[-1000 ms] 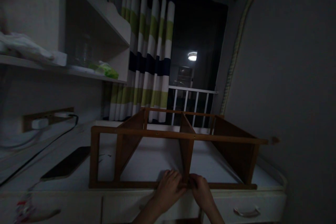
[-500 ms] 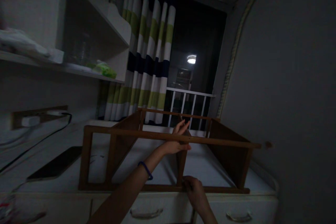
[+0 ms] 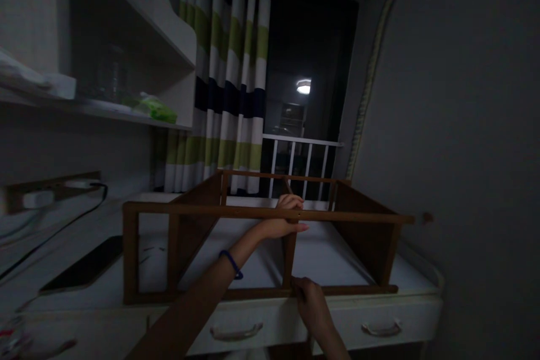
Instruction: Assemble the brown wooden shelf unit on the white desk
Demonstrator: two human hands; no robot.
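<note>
A brown wooden shelf frame (image 3: 236, 212) lies on its side on the white desk. My left hand (image 3: 278, 228) reaches under its upper front rail. The fingers are curled over the top of the middle shelf board (image 3: 289, 256), and the thumb lies across its front. Lower down, my right hand (image 3: 312, 302) is closed, with thumb and forefinger pinched at the joint of the middle board and the bottom rail. Whatever sits between those fingertips is too dark and small to make out. A few small dark slim pieces (image 3: 154, 249) lie on the desk, seen through the frame's left opening.
Left of the frame lies a black phone (image 3: 84, 264). A power strip (image 3: 54, 183) with a black cable is on the left wall, below a white wall shelf (image 3: 139, 115). Drawers with handles (image 3: 236, 333) face me. A striped curtain (image 3: 236, 95) hangs behind.
The fingers of my left hand, stretched upward before, are now curled down around the middle board. My right hand keeps to the lower joint. The view has shifted slightly.
</note>
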